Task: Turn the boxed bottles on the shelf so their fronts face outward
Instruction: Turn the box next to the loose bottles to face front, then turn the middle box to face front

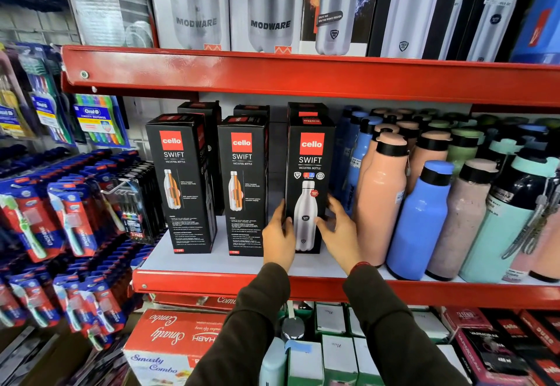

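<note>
Three black boxed bottles stand in a front row on the white shelf [218, 260] with its red lip. The left box [181, 182] and the middle box [244, 185] show a cutaway bottle drawing and small text. The right box [309, 170] shows a large steel bottle picture facing outward. My left hand [278, 238] presses its lower left edge and my right hand [341, 231] its lower right edge, so both hands clasp this box. More black boxes [200, 110] stand behind the row, mostly hidden.
Loose pink, blue and mint bottles [419, 219] crowd the shelf just right of the held box. Toothbrush packs [69, 222] hang at the left. Taller bottle boxes [269, 7] fill the shelf above. Cartons [169, 337] sit below.
</note>
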Demonstrator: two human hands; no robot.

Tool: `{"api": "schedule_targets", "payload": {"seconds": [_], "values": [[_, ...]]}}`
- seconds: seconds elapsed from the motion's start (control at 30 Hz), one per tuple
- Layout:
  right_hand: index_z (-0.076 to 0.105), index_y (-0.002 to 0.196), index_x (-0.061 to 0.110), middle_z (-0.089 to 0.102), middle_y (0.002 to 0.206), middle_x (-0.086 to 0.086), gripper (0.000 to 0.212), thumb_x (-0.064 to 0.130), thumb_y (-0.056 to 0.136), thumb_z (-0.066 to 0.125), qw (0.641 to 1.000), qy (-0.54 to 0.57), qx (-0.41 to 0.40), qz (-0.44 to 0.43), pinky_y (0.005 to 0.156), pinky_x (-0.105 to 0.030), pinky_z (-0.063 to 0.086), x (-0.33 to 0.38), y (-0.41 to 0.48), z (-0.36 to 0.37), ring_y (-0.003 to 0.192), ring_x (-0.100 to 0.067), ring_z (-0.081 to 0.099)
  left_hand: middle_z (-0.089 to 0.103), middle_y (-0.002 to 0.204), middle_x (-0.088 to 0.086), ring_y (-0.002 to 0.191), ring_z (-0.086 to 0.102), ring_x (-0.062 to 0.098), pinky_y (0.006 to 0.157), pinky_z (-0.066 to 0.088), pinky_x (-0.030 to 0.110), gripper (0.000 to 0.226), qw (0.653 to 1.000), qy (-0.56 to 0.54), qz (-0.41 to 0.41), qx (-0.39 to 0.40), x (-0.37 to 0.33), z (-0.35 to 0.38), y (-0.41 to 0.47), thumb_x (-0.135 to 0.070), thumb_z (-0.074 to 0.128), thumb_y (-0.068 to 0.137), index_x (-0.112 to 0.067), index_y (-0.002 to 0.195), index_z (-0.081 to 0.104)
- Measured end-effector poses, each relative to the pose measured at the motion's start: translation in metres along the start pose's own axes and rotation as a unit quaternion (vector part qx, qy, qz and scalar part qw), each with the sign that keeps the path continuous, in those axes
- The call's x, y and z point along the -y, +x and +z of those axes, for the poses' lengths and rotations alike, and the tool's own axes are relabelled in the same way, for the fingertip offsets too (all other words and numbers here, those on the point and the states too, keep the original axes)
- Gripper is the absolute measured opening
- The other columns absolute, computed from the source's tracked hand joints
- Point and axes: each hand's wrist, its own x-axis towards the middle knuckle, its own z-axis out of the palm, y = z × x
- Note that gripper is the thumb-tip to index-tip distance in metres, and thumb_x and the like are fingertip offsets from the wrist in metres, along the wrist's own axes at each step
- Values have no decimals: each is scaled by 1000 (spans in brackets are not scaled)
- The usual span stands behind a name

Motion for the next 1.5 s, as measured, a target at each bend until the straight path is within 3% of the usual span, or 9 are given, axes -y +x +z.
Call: {"api": "schedule_targets", "payload": {"seconds": [0.13,0.23,0.43,0.63,0.77,1.03,1.2,1.3,1.5], "values": [[50,140,21,58,131,0,60,8,85,73,994,5,-108,-35,89,-21,51,5,-8,2,112,-23,60,48,148,8,137,47,16,110,32,18,46,999,7,34,-30,-6,-3,-11,-10,43,102,-13,148,39],[55,124,32,54,107,8,49,11,84,73,981,16,-176,-74,75,-12,42,14,-20,6,91,-14,54,49,140,0,124,46,-12,104,33,5,45,992,-1,103,-71,-11,-14,-22,-7,43,101,-16,145,44],[60,112,31,63,105,2,34,10,87,69,977,45,-156,-134,73,-14,47,37,-42,38,86,-5,58,51,134,1,130,46,10,110,31,16,42,971,21,181,-154,-17,-42,-20,-5,44,100,-15,141,48],[47,145,18,53,141,1,47,7,100,52,996,62,-9,-66,96,-2,41,49,-39,81,127,-10,53,38,152,7,143,34,13,118,25,21,53,974,27,126,-186,1,-80,-3,-2,43,99,-11,150,34],[39,151,15,48,152,-4,50,7,102,46,998,45,32,-25,117,-29,36,52,-36,100,140,-19,46,42,154,9,144,39,19,117,31,25,48,988,7,73,-139,20,-95,6,-9,43,102,-8,150,36],[40,150,17,58,139,-5,49,9,102,47,999,36,33,10,109,-33,46,51,-38,117,126,-20,59,64,117,-9,109,61,4,88,41,0,36,995,-15,21,-96,40,-114,17,-17,51,101,-14,136,58],[42,147,24,61,118,15,56,13,95,61,999,33,27,6,96,-16,49,55,-37,116,101,9,61,70,118,-9,105,64,-10,94,48,10,31,991,-105,18,-78,36,-119,16,-23,57,99,-18,129,64],[49,134,37,62,108,30,62,26,81,79,1000,5,15,-12,87,-4,46,58,-34,114,100,15,61,75,113,-1,109,70,7,96,55,26,28,972,-224,-16,-75,27,-121,13,-34,48,102,-25,113,73],[52,119,38,69,107,22,78,61,53,87,999,-9,-40,-12,85,-16,55,69,-35,118,102,5,67,79,99,-5,95,76,16,85,61,35,46,964,-241,-16,-112,23,-124,6,-44,42,101,-15,103,78]]}}
